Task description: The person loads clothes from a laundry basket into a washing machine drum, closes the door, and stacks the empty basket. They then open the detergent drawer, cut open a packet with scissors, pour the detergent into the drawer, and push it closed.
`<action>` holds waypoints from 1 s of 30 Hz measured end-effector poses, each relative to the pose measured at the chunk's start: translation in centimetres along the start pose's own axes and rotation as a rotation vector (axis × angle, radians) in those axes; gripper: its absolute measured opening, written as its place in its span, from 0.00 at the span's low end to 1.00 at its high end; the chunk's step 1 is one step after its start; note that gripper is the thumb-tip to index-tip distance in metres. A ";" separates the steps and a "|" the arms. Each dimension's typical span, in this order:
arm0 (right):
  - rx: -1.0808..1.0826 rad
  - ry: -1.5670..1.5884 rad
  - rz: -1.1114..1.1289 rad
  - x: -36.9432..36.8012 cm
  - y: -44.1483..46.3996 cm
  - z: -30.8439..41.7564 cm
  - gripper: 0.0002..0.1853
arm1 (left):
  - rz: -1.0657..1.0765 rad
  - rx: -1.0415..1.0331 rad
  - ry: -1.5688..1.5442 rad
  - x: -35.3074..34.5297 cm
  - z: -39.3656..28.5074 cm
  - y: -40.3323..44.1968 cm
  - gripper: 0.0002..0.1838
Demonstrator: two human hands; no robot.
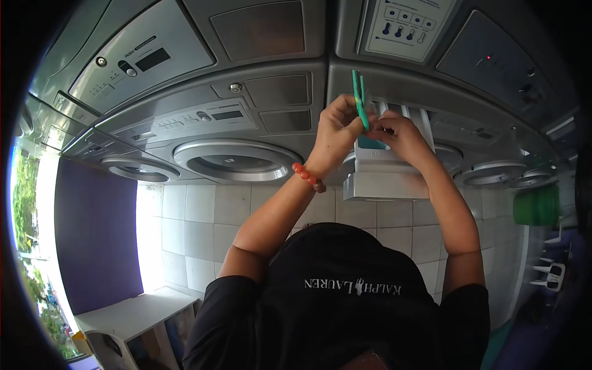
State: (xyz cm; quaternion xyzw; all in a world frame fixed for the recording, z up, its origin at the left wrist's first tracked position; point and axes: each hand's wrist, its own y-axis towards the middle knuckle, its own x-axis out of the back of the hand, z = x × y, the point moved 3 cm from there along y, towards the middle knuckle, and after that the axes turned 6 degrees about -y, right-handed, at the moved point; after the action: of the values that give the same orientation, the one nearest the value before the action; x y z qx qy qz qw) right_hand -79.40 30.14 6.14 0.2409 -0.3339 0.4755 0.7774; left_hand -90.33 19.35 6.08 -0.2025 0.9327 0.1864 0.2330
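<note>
My left hand (338, 126), with a red bead bracelet (301, 171) on its wrist, is closed around a slim green two-armed clip (357, 92). The clip's arms point up and stand slightly apart. Close beside its lower end, my right hand (401, 134) has its fingers bent together; whatever they pinch is too small to make out. Both hands are above a pulled-out grey detergent drawer (388, 187) of a washing machine. Something teal (372, 143) shows in or over the drawer, partly covered by my fingers.
A washer with a round door (237, 161) stands left of the drawer, under a control panel (182, 123). An instruction sheet (404, 28) is above my hands. A white shelf unit (135, 314) is at lower left. A green bin (536, 205) stands far right.
</note>
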 end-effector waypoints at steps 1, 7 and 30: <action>0.014 0.014 -0.008 -0.1 0.1 -0.3 0.04 | -0.006 0.003 -0.011 -0.1 -0.2 0.0 0.06; 0.014 0.075 -0.020 -0.2 0.2 -0.8 0.05 | 0.000 -0.014 0.005 -0.9 -1.5 0.2 0.07; 0.216 -0.513 -0.096 -1.3 0.2 -0.2 0.09 | 0.052 -0.063 0.071 -0.1 -4.0 0.3 0.06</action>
State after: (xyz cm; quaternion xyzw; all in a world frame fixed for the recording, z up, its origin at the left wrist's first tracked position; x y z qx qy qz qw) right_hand -79.96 29.62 5.06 0.4502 -0.4553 0.3944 0.6591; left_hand -91.81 17.90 9.47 -0.1917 0.9391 0.2143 0.1882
